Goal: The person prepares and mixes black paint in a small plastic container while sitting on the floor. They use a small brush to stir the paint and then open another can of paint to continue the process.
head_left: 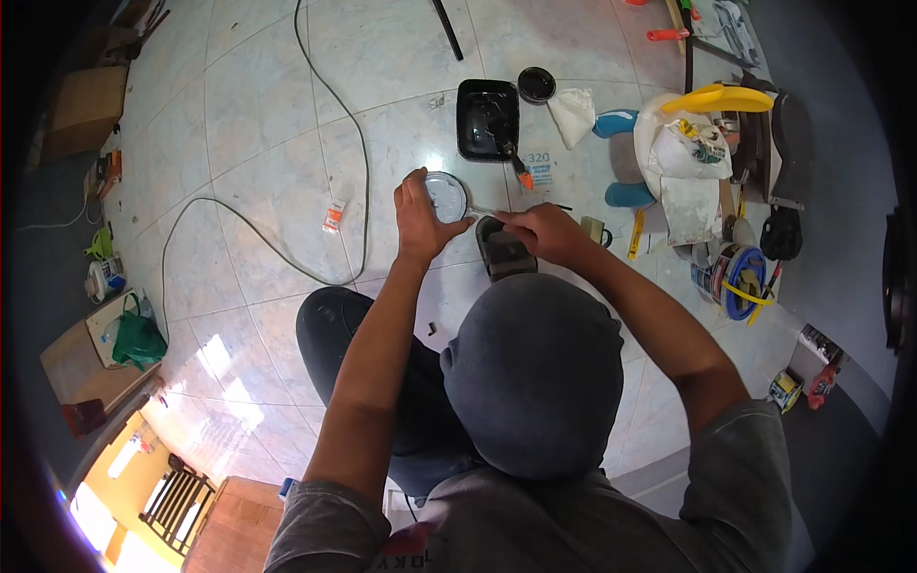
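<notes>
My left hand is wrapped round the side of a round can with a pale grey top, standing on the tiled floor. My right hand grips a thin, metal-looking tool whose end reaches the can's rim. The fingers hide most of this tool, so its kind cannot be made out. Just beyond the can lies a black tray with a paintbrush resting at its near right corner. Below my right hand is a dark shoe, partly covered by my head.
A small round black container and a white cloth lie beside the tray. At right stand a white bag, a yellow-handled thing and a blue-rimmed bucket. A cable curves across the left floor, near an orange-white packet.
</notes>
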`<state>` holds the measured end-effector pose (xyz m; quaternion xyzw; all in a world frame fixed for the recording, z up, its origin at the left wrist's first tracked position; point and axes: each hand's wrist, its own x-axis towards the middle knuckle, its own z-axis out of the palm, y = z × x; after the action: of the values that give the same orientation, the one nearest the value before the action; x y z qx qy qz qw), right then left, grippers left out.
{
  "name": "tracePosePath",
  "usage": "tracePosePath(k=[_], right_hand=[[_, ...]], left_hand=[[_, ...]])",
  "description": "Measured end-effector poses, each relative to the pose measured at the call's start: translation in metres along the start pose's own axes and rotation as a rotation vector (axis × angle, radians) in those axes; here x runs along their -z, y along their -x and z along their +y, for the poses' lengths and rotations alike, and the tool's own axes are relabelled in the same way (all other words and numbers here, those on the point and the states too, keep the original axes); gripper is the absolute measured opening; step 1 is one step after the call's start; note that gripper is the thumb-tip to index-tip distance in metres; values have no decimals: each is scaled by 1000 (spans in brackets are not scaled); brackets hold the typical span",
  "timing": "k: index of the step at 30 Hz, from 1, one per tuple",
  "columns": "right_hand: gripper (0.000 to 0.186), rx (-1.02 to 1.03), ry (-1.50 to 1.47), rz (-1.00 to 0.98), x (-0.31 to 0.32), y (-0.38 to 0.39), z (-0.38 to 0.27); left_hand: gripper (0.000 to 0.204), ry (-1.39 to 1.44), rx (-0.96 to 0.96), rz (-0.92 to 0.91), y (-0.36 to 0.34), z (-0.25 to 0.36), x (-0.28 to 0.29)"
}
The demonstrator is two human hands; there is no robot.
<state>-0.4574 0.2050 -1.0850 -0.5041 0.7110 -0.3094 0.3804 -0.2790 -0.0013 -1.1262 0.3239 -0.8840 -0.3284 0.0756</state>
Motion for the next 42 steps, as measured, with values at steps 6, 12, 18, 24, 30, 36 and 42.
tracePosePath(k=[6,12,18,24,30,36,42], right_hand=[[50,121,41,52,-11,12,42],[45,51,101,56,-10,10,20],[19,-147,193,112,-15,-15,-53],[12,-274,374,-13,30,-56,-67],[25,33,45,37,14,-18,2],[43,25,-71,372,-86,34,41],[47,53,-36,432,-91,31,47]], left_hand=[[116,15,-56,4,-4,0,2],[117,6,-134,55,-3,-9,-1],[120,15,-155,90,1,-15,-3],[136,59,-105,22,-3,-1,-3],[145,40,-70,6,3,-10,4],[133,47,-104,40,0,-7,0],[116,48,-215,111,-3,-9,-6]])
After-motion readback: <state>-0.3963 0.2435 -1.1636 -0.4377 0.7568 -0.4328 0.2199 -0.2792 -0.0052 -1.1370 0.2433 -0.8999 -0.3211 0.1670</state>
